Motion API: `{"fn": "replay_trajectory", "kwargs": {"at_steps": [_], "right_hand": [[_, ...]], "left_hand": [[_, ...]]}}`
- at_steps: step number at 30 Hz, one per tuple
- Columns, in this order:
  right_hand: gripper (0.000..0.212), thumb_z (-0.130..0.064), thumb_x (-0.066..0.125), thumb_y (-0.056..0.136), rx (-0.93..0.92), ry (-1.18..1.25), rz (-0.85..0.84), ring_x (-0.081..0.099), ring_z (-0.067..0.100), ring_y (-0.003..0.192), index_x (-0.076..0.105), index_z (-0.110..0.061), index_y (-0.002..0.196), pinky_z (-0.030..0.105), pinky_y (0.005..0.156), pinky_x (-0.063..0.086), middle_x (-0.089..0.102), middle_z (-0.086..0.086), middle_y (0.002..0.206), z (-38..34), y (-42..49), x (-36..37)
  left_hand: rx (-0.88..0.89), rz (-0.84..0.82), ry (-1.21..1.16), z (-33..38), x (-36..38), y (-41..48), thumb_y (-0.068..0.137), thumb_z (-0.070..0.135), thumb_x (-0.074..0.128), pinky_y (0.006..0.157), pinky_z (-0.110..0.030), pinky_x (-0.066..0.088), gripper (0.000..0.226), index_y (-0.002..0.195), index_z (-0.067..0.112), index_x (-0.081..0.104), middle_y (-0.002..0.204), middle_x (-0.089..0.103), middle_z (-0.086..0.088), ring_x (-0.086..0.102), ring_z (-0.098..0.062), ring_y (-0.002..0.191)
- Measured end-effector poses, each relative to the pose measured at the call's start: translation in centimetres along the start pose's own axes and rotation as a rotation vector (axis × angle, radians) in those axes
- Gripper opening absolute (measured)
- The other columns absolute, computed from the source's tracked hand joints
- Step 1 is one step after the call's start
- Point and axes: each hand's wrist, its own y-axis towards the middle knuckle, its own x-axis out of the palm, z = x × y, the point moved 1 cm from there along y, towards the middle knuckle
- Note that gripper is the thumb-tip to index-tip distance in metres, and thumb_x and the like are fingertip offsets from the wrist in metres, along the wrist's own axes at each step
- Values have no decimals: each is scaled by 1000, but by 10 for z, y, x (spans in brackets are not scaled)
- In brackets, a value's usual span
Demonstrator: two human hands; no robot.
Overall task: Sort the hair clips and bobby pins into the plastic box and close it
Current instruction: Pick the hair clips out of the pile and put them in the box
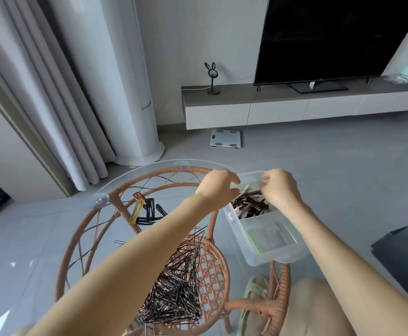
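Note:
A clear plastic box (274, 255) with compartments stands on the glass table top at the right. Its far compartment holds a heap of dark hair clips (250, 207); the near compartment has no clips in it. My left hand (216, 186) and my right hand (280, 187) both hover over the far compartment, fingers pinched together around a pale clip (246, 189) between them. A big pile of dark bobby pins (176, 289) lies on the glass near me. Several more clips (147, 209), yellow, brown and black, lie farther left.
The round glass top (52, 229) rests on a rattan frame (115, 204) with suction cups. Beyond are a grey floor, a white scale (225, 138), a TV cabinet (295, 105) with a television, a curtain and a white column unit at left.

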Motion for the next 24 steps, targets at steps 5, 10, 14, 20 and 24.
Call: {"fn": "replay_trajectory", "kwargs": {"at_steps": [5, 10, 14, 20, 24], "right_hand": [[20, -10, 53, 88, -224, 51, 125, 63, 31, 98, 68, -6, 100, 33, 85, 48, 71, 12, 102, -37, -27, -5], [23, -18, 60, 86, -522, 114, -235, 63, 18, 95, 67, -10, 106, 29, 88, 49, 70, 5, 105, -89, -72, 31], [42, -17, 60, 87, -559, -90, -453, 52, 24, 117, 52, -17, 128, 35, 98, 41, 55, 7, 130, -108, -80, 80], [77, 5, 50, 79, -653, -257, -625, 27, 29, 136, 25, -28, 144, 44, 111, 31, 21, 7, 153, -131, -66, 127], [78, -47, 60, 79, -444, -175, -499, 38, 32, 128, 25, -17, 142, 44, 99, 42, 34, 13, 145, -149, -46, 146]], "left_hand": [[-110, 129, -31, -50, -37, -30, 88, 12, 57, 91, -28, 46, 24, 109, 13, 67, 120, 65, -5, 61, -22, 107], [-371, 78, 18, -132, -69, -77, 84, 10, 59, 88, -31, 53, 22, 101, 17, 71, 109, 71, -4, 66, -18, 87], [-437, -36, 102, -164, -78, -123, 82, 15, 65, 89, -29, 51, 16, 97, 16, 72, 106, 71, -1, 63, -14, 86], [-369, -204, 122, -164, -59, -148, 81, 41, 64, 90, -22, 45, 34, 106, 17, 67, 112, 67, -2, 61, -12, 94], [-352, -182, 117, -156, -37, -130, 77, 53, 62, 83, -33, 54, 45, 101, 15, 67, 102, 69, 0, 65, -18, 93]]}}
